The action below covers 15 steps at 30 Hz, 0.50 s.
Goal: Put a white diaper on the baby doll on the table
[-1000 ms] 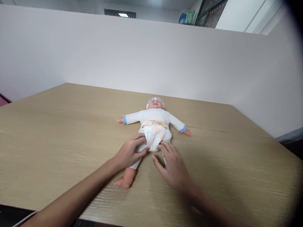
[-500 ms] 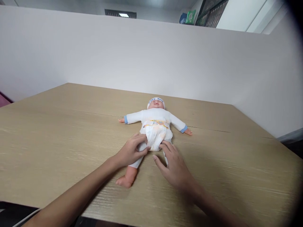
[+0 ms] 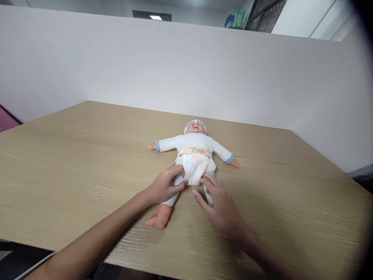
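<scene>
Doll [image 3: 194, 149] is lying face-up on the woodgrain table [image 3: 72, 163]; left hand [image 3: 163, 186] is pinching its soft white diaper [image 3: 197, 171], right hand [image 3: 223, 208] is resting spread.

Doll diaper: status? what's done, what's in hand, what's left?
Done: diaper sits around the doll, its printed waistband across the belly. In hand: left hand and right hand press the diaper's leg edges at the thighs. Left: likely only smoothing those edges; the side tabs cannot be made out.
</scene>
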Motion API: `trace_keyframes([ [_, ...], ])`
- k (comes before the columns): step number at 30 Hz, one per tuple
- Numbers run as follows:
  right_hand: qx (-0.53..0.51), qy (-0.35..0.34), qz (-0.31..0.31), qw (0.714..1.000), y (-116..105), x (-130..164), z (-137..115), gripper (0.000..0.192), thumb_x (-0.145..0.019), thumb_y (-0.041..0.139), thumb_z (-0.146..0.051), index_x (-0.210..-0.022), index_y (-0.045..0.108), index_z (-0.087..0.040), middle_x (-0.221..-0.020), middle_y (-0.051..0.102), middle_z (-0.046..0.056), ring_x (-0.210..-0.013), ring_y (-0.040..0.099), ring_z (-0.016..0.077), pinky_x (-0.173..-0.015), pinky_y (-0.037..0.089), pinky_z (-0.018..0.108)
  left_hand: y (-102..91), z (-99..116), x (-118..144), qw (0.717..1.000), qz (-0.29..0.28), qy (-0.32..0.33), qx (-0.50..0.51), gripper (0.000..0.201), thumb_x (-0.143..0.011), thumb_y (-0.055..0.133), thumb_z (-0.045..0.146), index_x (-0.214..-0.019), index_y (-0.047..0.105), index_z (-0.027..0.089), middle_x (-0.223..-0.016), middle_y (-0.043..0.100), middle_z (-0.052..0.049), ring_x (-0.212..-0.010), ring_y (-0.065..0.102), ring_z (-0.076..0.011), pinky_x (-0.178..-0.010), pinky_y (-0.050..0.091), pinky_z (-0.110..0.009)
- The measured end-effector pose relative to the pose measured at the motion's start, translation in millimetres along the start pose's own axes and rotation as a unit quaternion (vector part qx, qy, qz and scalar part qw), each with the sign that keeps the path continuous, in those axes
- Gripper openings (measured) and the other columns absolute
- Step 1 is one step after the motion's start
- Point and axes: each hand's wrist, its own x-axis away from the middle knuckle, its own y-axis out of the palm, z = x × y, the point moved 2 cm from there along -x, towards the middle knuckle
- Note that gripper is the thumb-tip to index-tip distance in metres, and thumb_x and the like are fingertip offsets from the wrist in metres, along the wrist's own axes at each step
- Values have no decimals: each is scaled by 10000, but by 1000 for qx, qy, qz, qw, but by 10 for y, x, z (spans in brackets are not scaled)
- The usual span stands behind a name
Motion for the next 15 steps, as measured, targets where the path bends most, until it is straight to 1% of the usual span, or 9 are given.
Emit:
trace_keyframes([
  [6, -21, -13, 27, 999, 35, -2, 8, 277, -1031, 651, -375, -1258, 694, -222, -1383, 669, 43, -1109, 631, 175, -1009, 532, 340, 9, -24, -15, 1000, 3, -2, 8, 280, -1018, 630, 417, -898, 612, 165, -917, 612, -7, -959, 489, -134, -902, 382, -278],
  [10, -47, -6, 24, 999, 14, -39, 14, 267, -1031, 653, -379, -1220, 698, -196, -1199, 701, 60, -1008, 604, 153, -924, 484, 291, 26, -38, -24, 1000, 11, 4, 15, 246, -1002, 652, 394, -908, 642, 167, -917, 626, -3, -947, 509, -124, -895, 387, -266],
  [15, -76, 23, 12, 997, 0, -78, 53, 252, -1030, 636, -421, -1102, 676, -183, -955, 642, 23, -878, 554, 112, -834, 417, 250, 55, -104, -32, 999, 24, -22, 37, 235, -960, 706, 393, -950, 635, 169, -945, 633, 2, -941, 527, -119, -872, 400, -249],
])
